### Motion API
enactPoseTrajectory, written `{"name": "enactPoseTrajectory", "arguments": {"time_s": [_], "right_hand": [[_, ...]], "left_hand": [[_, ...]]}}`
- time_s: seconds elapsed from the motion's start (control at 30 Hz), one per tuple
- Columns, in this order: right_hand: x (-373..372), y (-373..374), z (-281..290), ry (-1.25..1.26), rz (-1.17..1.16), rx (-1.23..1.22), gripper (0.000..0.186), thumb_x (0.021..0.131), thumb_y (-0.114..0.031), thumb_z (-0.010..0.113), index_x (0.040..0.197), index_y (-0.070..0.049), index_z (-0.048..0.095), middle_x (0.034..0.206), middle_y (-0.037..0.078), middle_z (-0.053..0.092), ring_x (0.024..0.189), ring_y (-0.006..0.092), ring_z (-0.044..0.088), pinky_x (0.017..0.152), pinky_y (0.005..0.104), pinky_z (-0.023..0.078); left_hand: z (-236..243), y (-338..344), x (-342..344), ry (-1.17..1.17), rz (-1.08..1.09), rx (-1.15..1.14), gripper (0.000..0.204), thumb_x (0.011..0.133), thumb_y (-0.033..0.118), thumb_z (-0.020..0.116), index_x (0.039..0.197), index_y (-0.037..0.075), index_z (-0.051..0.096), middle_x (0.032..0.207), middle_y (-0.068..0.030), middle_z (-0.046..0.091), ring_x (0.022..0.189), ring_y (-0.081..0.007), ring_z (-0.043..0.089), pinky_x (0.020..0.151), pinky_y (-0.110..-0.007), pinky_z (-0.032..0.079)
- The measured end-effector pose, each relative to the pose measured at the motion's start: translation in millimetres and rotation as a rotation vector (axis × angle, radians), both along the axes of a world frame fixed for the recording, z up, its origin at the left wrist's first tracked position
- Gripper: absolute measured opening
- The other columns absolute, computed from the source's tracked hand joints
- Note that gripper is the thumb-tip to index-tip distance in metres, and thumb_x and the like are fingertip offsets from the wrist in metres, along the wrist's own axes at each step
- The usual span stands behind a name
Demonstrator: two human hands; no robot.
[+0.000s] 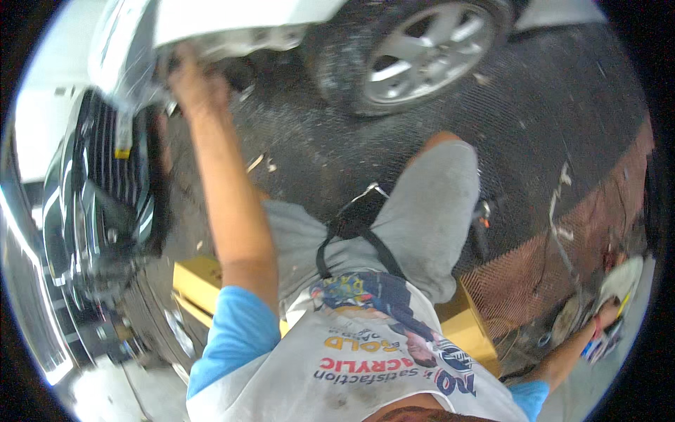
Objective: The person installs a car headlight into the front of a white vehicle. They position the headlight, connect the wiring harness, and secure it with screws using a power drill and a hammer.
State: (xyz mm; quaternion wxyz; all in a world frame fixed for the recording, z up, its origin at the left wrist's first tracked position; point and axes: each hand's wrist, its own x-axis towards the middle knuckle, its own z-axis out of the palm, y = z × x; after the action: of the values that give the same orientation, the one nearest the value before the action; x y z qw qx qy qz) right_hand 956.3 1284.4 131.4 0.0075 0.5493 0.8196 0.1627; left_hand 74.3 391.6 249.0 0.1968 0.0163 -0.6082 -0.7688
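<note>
left hand [193, 81] is jammed up under the white bumper [232, 21] edge by the front wheel [415, 53], grip hidden so can't tell, right hand [606, 316] clutches a rag [622, 281]; bumper's probably light, bendy plastic, best held by its lower lip.

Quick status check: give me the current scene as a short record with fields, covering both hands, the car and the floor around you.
left hand: raised to the lower edge of the white car body, by the front corner; grip unclear
right hand: stretched out low to the side, among small items on the floor; blurred
front grille: dark with chrome bars, at left
wheel: silver alloy, on dark floor
seat: yellow stool under the person
</note>
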Motion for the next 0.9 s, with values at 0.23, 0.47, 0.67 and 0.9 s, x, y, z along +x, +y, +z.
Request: {"name": "enactPoseTrajectory", "arguments": {"time_s": [0.23,0.47,0.67,0.9], "right_hand": [[-429.2,-296.1,44.7,0.815,0.74,-0.08,0.029,0.101,-0.023,0.063,0.122,-0.006,0.074,0.128,0.014,0.07,0.116,0.0279,0.067,0.102,0.0362,0.05],[-668.3,-667.2,124.9,1.616,1.0,-0.802,0.021,0.091,-0.006,0.077,0.11,0.001,0.072,0.106,0.01,0.075,0.097,0.0166,0.071,0.088,0.0286,0.056],[-739.0,-791.7,187.1,1.607,1.286,-0.633,0.017,0.089,-0.008,0.076,0.103,0.001,0.073,0.094,0.011,0.076,0.084,0.0183,0.072,0.076,0.0307,0.056],[-772.6,-824.9,199.0,1.671,1.239,-0.558,0.01,0.083,-0.002,0.071,0.092,0.003,0.071,0.083,0.016,0.073,0.076,0.0244,0.073,0.071,0.0346,0.056]], "left_hand": [[43.4,15.3,22.1,0.504,-0.219,0.135,0.057,0.087,0.026,0.085,0.13,-0.002,0.061,0.123,-0.0093,0.067,0.111,-0.0193,0.063,0.096,-0.035,0.051],[32.9,13.2,10.4,0.464,-0.405,0.168,0.056,0.086,0.019,0.086,0.13,-0.003,0.059,0.126,-0.0076,0.065,0.116,-0.0196,0.061,0.102,-0.035,0.046],[34.7,12.4,12.7,0.424,-0.34,0.1,0.052,0.087,0.015,0.084,0.129,-0.004,0.059,0.119,-0.0101,0.067,0.104,-0.0195,0.064,0.092,-0.035,0.052],[11.1,21.4,-19.9,0.513,-0.403,0.212,0.025,0.089,-0.002,0.072,0.112,-0.002,0.062,0.107,-0.0075,0.067,0.088,-0.0153,0.064,0.077,-0.03,0.055]]}}
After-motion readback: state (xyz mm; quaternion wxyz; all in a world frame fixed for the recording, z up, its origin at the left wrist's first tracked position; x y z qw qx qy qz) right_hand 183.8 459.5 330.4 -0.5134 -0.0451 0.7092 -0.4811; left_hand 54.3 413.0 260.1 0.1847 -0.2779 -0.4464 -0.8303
